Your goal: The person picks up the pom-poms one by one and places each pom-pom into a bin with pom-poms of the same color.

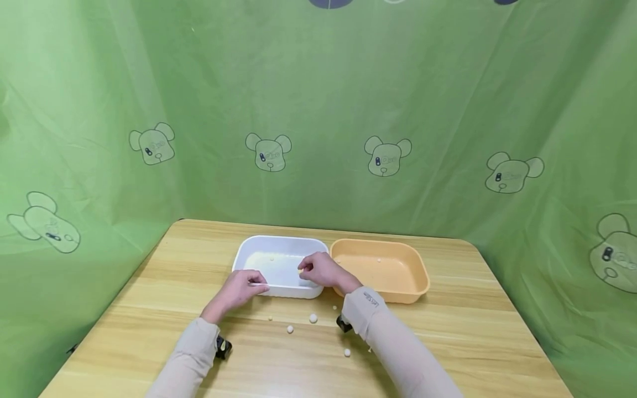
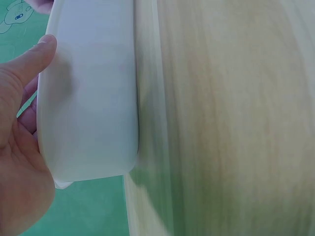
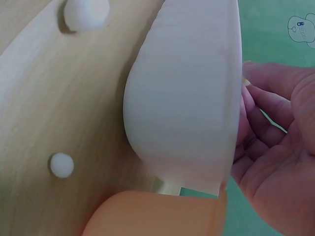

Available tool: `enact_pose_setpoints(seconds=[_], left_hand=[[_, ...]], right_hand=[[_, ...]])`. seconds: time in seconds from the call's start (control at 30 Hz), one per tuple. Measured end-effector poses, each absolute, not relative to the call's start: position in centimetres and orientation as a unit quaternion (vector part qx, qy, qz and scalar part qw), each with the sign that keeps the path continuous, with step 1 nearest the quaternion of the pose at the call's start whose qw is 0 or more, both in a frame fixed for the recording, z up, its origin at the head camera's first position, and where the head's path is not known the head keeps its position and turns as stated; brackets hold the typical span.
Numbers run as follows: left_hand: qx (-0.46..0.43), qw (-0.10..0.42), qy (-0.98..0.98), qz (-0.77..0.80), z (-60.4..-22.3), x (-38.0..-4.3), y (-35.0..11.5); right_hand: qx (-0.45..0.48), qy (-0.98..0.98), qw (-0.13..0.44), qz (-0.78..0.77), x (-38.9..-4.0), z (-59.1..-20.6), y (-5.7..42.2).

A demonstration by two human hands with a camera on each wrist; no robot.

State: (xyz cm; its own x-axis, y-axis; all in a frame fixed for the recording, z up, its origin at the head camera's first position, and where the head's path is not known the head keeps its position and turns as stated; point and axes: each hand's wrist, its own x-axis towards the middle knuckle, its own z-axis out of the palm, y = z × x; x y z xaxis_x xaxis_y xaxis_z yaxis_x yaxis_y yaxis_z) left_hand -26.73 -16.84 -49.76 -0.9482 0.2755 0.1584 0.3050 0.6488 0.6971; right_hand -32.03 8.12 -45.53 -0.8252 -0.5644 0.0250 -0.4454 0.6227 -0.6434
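Observation:
At its front left edge, a white plastic basin (image 1: 293,292) is gripped by my left hand (image 1: 240,288). In the left wrist view the thumb (image 2: 43,51) lies on the rim and the other fingers are partly hidden behind it. My right hand (image 1: 323,269) is over the basin's right part, pinching a small yellowish ball (image 1: 301,271) between thumb and fingertips. The right wrist view shows only a sliver of that ball (image 3: 246,82). Another tiny pale ball (image 1: 271,259) lies inside the white basin.
An orange basin (image 1: 398,297) stands against the white one's right side, with small pale balls (image 1: 379,260) in it. Several balls lie on the wooden table in front, among them white ones (image 1: 313,318) and a tiny yellowish one (image 1: 270,318). A green curtain (image 1: 318,193) hangs behind.

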Motion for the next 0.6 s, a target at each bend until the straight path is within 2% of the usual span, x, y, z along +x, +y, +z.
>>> enact_pose_setpoints(seconds=[0.37, 0.6], left_hand=[[-0.166, 0.023, -0.905, -0.392, -49.5, -26.6, -16.9], [-0.168, 0.020, -0.906, -0.389, -49.4, -26.5, -16.9]], right_hand=[[-0.259, 0.897, 0.096, -0.345, -31.1, -44.9, 8.5], [-0.298, 0.892, 0.072, -0.333, -29.4, -44.3, 8.7]])
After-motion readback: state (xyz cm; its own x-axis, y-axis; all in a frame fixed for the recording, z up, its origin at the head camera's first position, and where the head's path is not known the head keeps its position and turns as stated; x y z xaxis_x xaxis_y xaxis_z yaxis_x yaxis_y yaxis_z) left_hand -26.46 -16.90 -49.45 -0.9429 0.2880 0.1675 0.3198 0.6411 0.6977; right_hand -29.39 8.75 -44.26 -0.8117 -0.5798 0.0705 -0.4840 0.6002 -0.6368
